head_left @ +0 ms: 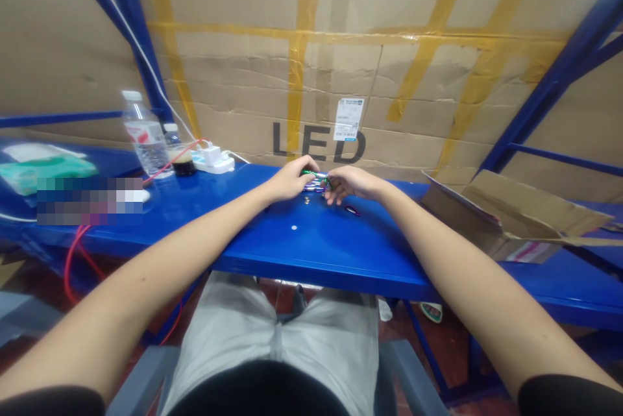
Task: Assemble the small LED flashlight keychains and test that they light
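Note:
Both of my arms reach forward over the blue table [311,247]. My left hand [291,179] and my right hand [351,183] meet at the far side of it, fingers curled round a small bundle of shiny green and purple pieces [315,180] held between them. What the pieces are is too small to tell. A small dark purple piece [352,211] lies on the table just in front of my right hand. A tiny metal bit [307,200] and a white dot [294,228] lie nearer to me.
A clear water bottle [145,137], a dark jar [183,163] and a white power strip with a plug [213,159] stand at the left. An open cardboard box [511,218] lies at the right. A taped cardboard wall marked LED [318,142] backs the table. Red cable [73,260] hangs at the left edge.

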Tool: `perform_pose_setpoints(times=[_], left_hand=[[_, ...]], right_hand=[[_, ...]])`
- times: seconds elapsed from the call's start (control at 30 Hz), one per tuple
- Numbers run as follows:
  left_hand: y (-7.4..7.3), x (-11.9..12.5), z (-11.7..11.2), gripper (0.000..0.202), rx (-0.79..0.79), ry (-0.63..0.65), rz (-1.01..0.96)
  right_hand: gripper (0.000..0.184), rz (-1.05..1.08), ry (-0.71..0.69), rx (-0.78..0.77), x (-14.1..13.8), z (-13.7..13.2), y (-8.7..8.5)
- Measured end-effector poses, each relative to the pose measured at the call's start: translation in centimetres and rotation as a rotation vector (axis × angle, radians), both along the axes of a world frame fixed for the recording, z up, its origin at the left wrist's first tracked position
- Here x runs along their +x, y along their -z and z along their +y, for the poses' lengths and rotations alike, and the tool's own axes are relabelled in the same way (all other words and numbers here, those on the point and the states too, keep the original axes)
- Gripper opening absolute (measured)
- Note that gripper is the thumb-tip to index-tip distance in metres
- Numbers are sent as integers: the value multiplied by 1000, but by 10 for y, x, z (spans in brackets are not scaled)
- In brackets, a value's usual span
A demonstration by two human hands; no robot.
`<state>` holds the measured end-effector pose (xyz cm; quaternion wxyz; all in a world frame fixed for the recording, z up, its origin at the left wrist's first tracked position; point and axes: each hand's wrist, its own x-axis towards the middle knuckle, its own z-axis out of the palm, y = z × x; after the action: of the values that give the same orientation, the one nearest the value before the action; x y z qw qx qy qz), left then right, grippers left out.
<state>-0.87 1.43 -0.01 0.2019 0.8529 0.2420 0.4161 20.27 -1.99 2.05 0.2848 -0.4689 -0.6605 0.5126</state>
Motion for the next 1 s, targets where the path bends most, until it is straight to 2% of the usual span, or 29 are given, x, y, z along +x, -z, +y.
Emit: perform_pose_setpoints(times=[0.1,0.2,0.3,0.43,0.57,0.83,0.93,1.0], left_hand=[[0,1,-1,11,0,17,-6],[0,2,-2,15,-19,46,-33],[0,3,-4,28,-49,116,-85],[0,3,-6,40,-47,166,-107],[-2,3,-10,39,-28,148,-109],[-3,3,-5,23,67,33,-106],[-3,3,1,29,6,7,-120],[-3,3,3,41,-113,70,-200]], right_hand=[[23,48,12,-3,0,3,1],[21,83,-53,53,-1,3,2],[19,140,-104,80,-5,1,4],[19,207,-100,76,-11,-1,7],[11,237,-67,148,-15,-4,9],[16,202,-91,217,-17,-9,6],[14,203,-97,188,-18,-9,5],[14,189,-88,165,-19,-10,5]])
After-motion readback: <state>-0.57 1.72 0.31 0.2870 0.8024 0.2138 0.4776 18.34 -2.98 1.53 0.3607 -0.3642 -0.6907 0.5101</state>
